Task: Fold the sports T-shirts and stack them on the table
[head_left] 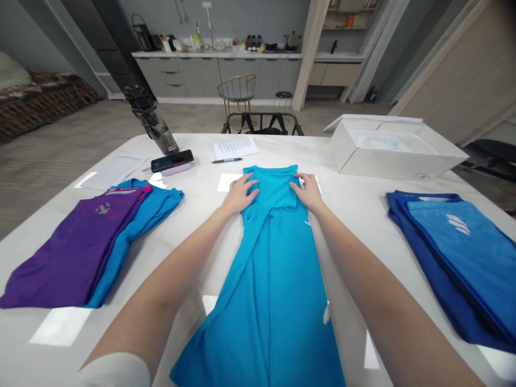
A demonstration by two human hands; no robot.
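A bright turquoise garment (292,258) lies lengthwise on the white table in front of me, its lower part running out of view at the bottom. A long sleeve-like strip is folded over its front, and the far end forms a neat rectangular edge. My left hand (241,193) rests on the left side of that far end, fingers apart on the cloth. On the opposite side, my right hand (308,192) touches the right edge, also with its fingers apart. Small white marks show along the garment's right side.
Left on the table (355,215) are a folded purple shirt (76,247) over a blue one (155,212), and a phone (172,160). A pen (227,160) and printed sheet (237,146) lie ahead. On the right are folded blue clothes (471,252) and an open white box (387,161).
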